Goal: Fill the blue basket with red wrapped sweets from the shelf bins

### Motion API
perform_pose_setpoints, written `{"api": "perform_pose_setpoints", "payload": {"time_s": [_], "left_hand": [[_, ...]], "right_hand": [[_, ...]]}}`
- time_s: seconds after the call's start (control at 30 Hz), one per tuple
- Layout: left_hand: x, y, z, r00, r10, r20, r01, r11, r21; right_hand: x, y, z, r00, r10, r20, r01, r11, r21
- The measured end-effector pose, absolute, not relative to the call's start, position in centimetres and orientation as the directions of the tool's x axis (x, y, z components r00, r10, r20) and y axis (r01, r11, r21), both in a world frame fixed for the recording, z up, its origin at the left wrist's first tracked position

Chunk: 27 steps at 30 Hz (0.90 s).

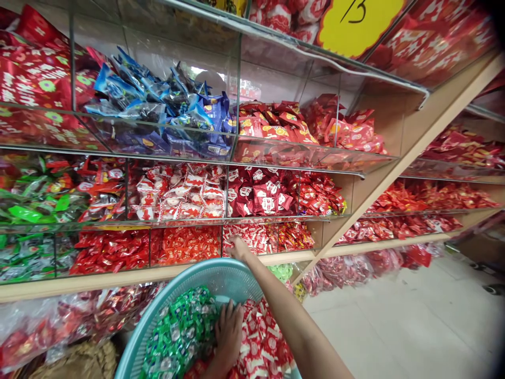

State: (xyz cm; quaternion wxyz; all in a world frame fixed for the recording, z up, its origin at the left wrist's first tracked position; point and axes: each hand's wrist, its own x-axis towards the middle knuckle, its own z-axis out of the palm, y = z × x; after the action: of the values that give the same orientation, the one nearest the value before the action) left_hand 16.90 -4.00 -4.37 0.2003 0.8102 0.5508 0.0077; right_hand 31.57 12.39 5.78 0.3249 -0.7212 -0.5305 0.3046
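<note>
At 6 o'clock, basket [189, 269] before shelf unit [394, 173]. Inside: two candy piles [177, 326] side by side, left hand [229, 331] between them. Beyond basket at 12 o'clock, right hand [239, 247] in bottom-row bin [260, 237]. At 1 o'clock, number sign [355, 21]; at 4, floor [414, 316].

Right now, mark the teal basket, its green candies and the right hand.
teal basket [221, 273], head view, bare mesh by the far rim.
green candies [177, 331], head view, middle of the pile.
right hand [239, 247], head view, back of the hand.

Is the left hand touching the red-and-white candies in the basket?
Touching. The head view shows the left hand pressed flat on the red-and-white candies in the basket, with no gap.
</note>
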Motion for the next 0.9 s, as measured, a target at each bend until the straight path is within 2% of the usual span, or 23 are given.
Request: {"api": "perform_pose_setpoints", "payload": {"time_s": [0.13,0.27,0.4,0.5,0.6,0.7,0.9], "left_hand": [[16.7,-3.8,-4.0,0.421,0.873,-0.247,0.871,-0.312,0.38],[16.7,-3.6,-4.0,0.411,0.876,-0.252,0.875,-0.301,0.379],[16.7,-3.7,-3.9,0.405,0.88,-0.248,0.88,-0.303,0.366],[16.7,-3.8,-3.4,0.408,0.877,-0.253,0.882,-0.306,0.359],[16.8,-3.7,-3.0,0.401,0.866,-0.3,0.883,-0.279,0.378],[16.8,-3.6,-3.1,0.4,0.865,-0.304,0.862,-0.242,0.445],[16.7,-3.3,-2.8,0.388,0.861,-0.329,0.817,-0.156,0.556]], "right_hand": [[32.0,12.5,5.4,0.352,0.931,-0.09,0.356,-0.223,-0.908],[33.1,12.6,5.5,0.463,0.874,-0.149,0.065,-0.201,-0.978],[34.9,12.2,6.1,0.499,0.827,-0.258,-0.228,-0.162,-0.96],[36.1,11.6,6.5,0.48,0.818,-0.316,-0.376,-0.134,-0.917],[36.9,11.1,7.0,0.455,0.814,-0.361,-0.471,-0.125,-0.873],[37.0,11.0,7.6,0.434,0.815,-0.384,-0.528,-0.115,-0.841],[35.6,9.3,9.2,0.402,0.842,-0.359,-0.526,-0.108,-0.843]]}}
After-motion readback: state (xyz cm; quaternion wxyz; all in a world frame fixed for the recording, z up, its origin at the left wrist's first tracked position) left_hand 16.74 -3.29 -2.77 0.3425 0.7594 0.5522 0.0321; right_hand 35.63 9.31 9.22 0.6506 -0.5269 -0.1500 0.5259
